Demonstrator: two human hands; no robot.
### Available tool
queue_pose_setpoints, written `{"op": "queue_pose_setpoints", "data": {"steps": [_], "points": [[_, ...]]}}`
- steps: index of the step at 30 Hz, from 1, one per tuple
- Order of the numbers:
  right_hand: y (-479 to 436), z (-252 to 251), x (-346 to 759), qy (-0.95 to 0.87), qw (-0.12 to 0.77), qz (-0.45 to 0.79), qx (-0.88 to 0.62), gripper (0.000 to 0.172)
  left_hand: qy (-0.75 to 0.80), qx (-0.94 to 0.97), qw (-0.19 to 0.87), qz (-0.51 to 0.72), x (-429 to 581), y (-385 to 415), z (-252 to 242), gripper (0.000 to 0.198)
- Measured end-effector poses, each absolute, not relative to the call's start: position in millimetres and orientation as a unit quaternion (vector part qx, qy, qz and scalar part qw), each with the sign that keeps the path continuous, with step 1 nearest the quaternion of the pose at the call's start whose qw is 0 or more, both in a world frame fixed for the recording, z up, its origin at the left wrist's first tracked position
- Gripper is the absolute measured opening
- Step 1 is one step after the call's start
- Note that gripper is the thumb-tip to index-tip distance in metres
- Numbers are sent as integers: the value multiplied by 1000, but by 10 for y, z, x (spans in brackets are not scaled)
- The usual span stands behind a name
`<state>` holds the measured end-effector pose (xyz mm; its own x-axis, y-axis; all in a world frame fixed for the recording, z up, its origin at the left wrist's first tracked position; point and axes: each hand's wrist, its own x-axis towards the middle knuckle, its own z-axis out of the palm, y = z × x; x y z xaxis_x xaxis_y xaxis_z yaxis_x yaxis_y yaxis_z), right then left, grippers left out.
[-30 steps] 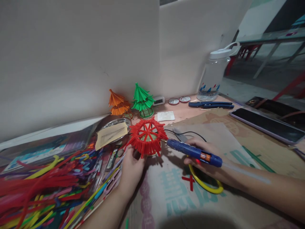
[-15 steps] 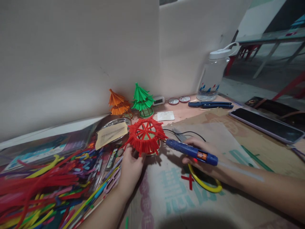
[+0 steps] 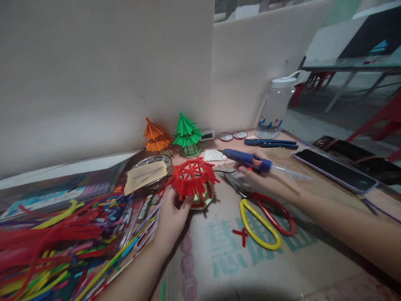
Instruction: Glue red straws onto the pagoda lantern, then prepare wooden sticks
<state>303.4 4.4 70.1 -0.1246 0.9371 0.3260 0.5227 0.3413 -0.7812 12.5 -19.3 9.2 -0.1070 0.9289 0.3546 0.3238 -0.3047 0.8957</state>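
My left hand [image 3: 171,217] grips the near edge of a red fringed roof-shaped craft piece [image 3: 191,177], holding it over a small green and red base on the cardboard sheet. My right hand [image 3: 261,177] is closed round a blue glue gun [image 3: 247,159] with a clear glue stick out its back. The gun is raised above the table, its nozzle pointing left, a short way right of and behind the red piece. Scissors with yellow and red handles [image 3: 261,217] lie under my right wrist.
A heap of coloured strips [image 3: 56,242] fills the left. Orange [image 3: 155,136] and green [image 3: 187,131] finished models stand by the wall. A metal dish with a paper [image 3: 147,171], a water bottle [image 3: 274,108], blue pliers [image 3: 271,143] and a phone [image 3: 335,169] lie around.
My right hand has lifted the glue gun up and back, away from the red piece, uncovering the scissors. The left hand still holds the red piece in about the same place.
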Motion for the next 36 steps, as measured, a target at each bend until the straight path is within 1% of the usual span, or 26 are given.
{"op": "queue_pose_setpoints", "data": {"steps": [1,3,6,9,11,14,18,20,21,22,23,24,25,28,30,31,33,35,36], "points": [[209,698,3057,-712,383,244,-535,32,515,617,283,522,127,-198,85,33],[549,683,3086,-684,309,203,-629,32,514,640,278,500,124,-195,57,35],[984,647,3079,-651,284,186,-679,30,509,660,251,492,100,-169,-8,34],[1258,581,3023,-661,274,193,-672,24,504,691,202,477,68,-146,-59,30],[1356,522,2993,-671,264,194,-665,25,504,706,175,466,54,-142,-71,29],[1400,452,3025,-694,261,179,-646,34,500,713,162,464,50,-141,-65,32],[1235,442,3242,-723,265,143,-622,53,500,709,173,466,59,-131,-41,36],[1029,472,3343,-733,285,109,-609,56,501,704,186,468,68,-123,-30,35],[893,496,3367,-740,299,91,-595,52,500,701,193,470,73,-119,-27,34],[737,525,3366,-754,318,72,-571,44,499,698,199,474,77,-115,-27,33],[565,559,3339,-771,332,65,-540,32,498,694,205,478,81,-112,-28,33],[384,599,3288,-793,326,80,-508,22,498,691,209,481,83,-109,-32,33],[202,642,3219,-821,297,117,-474,18,498,688,212,483,84,-107,-37,34],[-266,777,2982,-895,156,224,-353,19,500,685,220,482,75,-106,-50,34],[-449,838,2872,-916,82,250,-302,13,499,686,224,480,65,-105,-50,37],[-497,849,2840,-922,59,249,-290,15,498,686,226,479,62,-105,-48,38],[-528,820,2810,-930,42,233,-281,14,496,687,229,479,61,-104,-43,40],[-508,737,2801,-934,53,216,-280,11,497,685,229,481,68,-103,-38,39],[-492,687,2795,-935,62,211,-278,14,498,684,228,483,73,-103,-36,38]]}}
